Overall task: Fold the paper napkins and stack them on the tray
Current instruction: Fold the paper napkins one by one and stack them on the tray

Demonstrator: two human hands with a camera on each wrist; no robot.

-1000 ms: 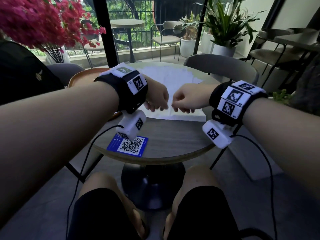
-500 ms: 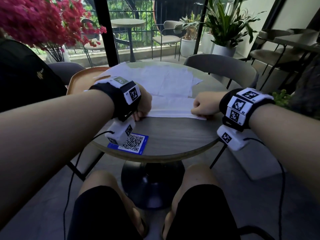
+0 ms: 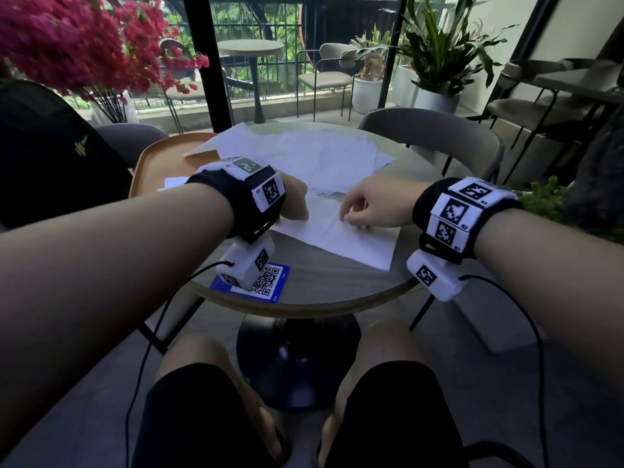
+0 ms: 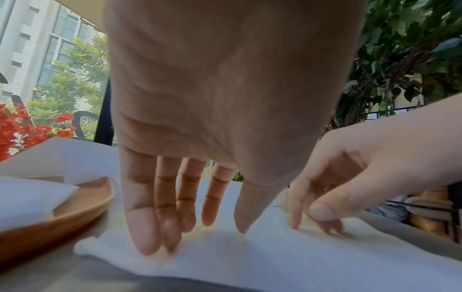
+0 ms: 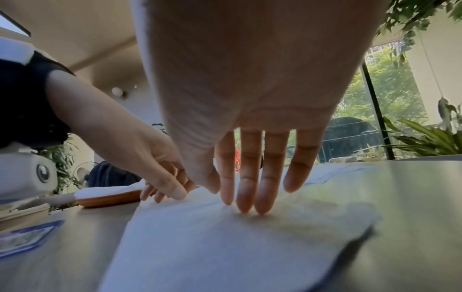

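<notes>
A blue card (image 3: 251, 281) lies nearest on the surface (image 3: 320, 282). Past it, the folded napkin (image 3: 341, 236) lies flat. The left hand (image 3: 293, 201) and right hand (image 3: 369, 206) press it with straight fingers. Left of the napkin sits the tray (image 3: 152, 163).

In the head view the left wristband (image 3: 251, 194) covers most of the left hand (image 3: 295, 202), so its fingers cannot be seen there. The left part of the napkin (image 3: 341, 236) under that hand is hidden too. Just left of the hands, the tray (image 3: 152, 163) is partly blocked by the left forearm, and the folded napkins (image 3: 172, 182) on it show only as a small corner. In the left wrist view the napkin's near edge is blurred. In the right wrist view the blue card (image 5: 23, 238) is blurred and cut off by the left edge.
</notes>
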